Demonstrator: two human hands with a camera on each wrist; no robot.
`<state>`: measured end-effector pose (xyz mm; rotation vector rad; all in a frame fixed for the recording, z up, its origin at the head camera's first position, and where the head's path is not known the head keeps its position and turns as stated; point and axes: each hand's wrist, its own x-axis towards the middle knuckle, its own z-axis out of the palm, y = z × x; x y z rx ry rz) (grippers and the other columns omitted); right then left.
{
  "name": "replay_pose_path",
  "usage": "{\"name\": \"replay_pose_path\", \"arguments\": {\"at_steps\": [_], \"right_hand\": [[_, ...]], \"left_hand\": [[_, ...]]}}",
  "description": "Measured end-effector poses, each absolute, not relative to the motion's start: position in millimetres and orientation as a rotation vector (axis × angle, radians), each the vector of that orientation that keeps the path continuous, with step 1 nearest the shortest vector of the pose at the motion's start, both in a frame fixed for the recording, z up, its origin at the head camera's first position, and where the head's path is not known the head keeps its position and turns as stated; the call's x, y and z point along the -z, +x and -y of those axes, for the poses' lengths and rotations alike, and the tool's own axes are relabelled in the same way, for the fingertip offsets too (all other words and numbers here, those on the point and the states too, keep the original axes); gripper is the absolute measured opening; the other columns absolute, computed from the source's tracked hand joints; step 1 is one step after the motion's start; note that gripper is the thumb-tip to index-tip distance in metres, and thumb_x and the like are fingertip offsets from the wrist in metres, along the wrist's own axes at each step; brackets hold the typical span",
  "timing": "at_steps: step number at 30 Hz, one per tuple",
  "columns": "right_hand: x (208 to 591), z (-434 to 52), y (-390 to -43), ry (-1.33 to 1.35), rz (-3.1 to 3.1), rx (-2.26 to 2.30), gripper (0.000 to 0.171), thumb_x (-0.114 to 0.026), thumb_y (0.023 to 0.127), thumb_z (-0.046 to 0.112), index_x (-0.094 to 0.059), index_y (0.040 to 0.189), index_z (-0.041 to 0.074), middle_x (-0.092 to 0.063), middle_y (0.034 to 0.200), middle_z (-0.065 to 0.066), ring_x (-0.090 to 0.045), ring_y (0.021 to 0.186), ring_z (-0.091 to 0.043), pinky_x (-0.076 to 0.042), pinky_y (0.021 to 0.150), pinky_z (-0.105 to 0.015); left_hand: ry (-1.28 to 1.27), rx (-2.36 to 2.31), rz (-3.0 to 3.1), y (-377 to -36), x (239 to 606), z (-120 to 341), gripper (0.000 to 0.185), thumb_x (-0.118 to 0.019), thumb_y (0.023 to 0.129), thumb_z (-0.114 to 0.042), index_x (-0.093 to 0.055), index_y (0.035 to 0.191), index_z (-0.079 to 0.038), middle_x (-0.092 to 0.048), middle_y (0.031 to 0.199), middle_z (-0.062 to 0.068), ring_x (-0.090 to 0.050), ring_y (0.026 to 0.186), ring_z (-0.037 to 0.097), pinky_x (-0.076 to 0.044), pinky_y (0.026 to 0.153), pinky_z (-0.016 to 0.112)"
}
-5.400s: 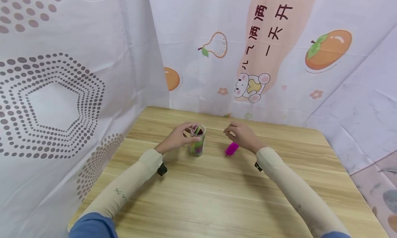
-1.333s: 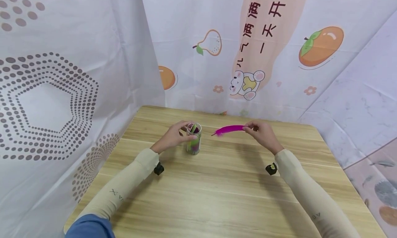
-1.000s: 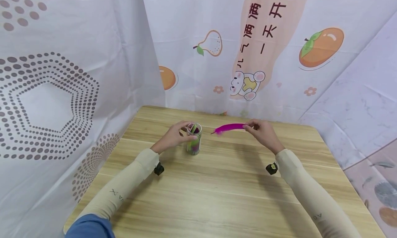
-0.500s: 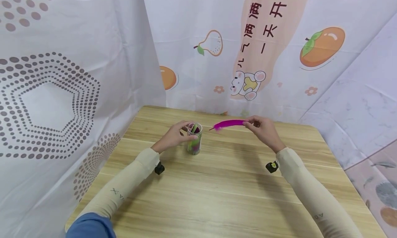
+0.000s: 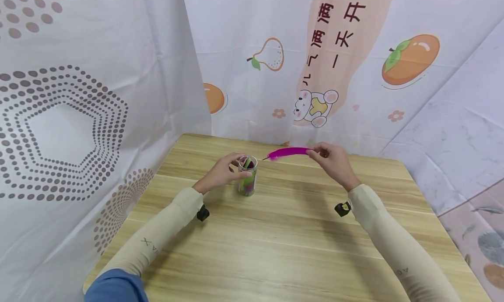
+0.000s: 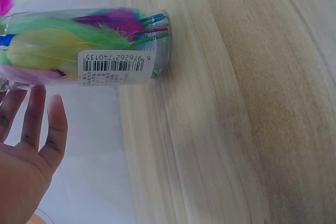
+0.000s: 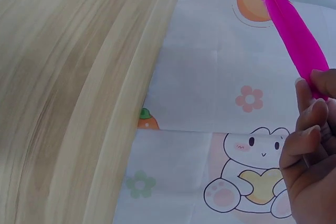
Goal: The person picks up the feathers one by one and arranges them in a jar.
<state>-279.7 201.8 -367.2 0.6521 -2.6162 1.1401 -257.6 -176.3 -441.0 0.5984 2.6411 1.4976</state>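
1. Left hand (image 5: 220, 174): fingers curled round the rim of a clear plastic jar (image 5: 247, 176), upright on the desk (image 5: 275, 249), toward the far edge, left of its middle.
2. Jar: cylindrical, smooth-walled, packed with soft feathers in green, yellow, purple and blue; white barcode label (image 6: 116, 67) reading 6 976262 740135.
3. Magenta feather (image 5: 286, 152): long, narrow, fluffy at the quill end, held level in the air just right of the jar's mouth, not touching it.
4. Right hand (image 5: 334, 161): fingertips pinching the feather's far end, above the desk near its far edge.
5. Desk: pale wood grain, rounded corners.
6. Behind: white printed cloth (image 5: 354, 52) with pear, persimmons, bear, Chinese characters including 一天开.
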Motion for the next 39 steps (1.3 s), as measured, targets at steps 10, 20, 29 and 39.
{"name": "replay_pose_path", "arguments": {"at_steps": [10,20,29,39], "right_hand": [[363,-189,-282,0.703,2.551,-1.183,0.02,-0.072,0.1,0.029,-0.077,0.102,0.01,-0.066,0.078,-0.006,-0.049,0.064,-0.018,-0.037,0.051,-0.025],[360,-176,-284,0.691,2.53,-1.193,0.019,-0.072,0.1,0.029,-0.078,0.102,0.01,-0.066,0.079,-0.008,-0.048,0.064,-0.019,-0.036,0.053,-0.026],[360,-157,-286,0.694,2.493,-1.18,0.017,-0.073,0.099,0.025,-0.078,0.101,0.009,-0.066,0.078,-0.001,-0.048,0.062,-0.018,-0.036,0.052,-0.025],[359,-144,-289,0.803,2.49,-1.1,0.011,-0.073,0.099,0.02,-0.078,0.103,0.011,-0.067,0.08,0.001,-0.047,0.062,-0.016,-0.036,0.054,-0.027]], "left_hand": [[0.606,-1.509,-2.642,-258,441,176,0.065,-0.08,0.085,-0.057,-0.059,0.142,-0.034,-0.062,0.124,-0.009,-0.057,0.111,0.019,-0.054,0.086,0.04],[0.613,-1.514,-2.636,-258,442,177,0.069,-0.08,0.084,-0.059,-0.059,0.143,-0.031,-0.061,0.127,-0.008,-0.056,0.112,0.02,-0.054,0.086,0.041],[0.612,-1.511,-2.64,-258,441,178,0.067,-0.08,0.086,-0.055,-0.058,0.145,-0.032,-0.062,0.126,-0.007,-0.057,0.112,0.02,-0.054,0.087,0.041],[0.607,-1.54,-2.605,-256,442,178,0.071,-0.08,0.086,-0.056,-0.055,0.148,-0.033,-0.06,0.129,-0.008,-0.056,0.112,0.02,-0.056,0.084,0.039]]}}
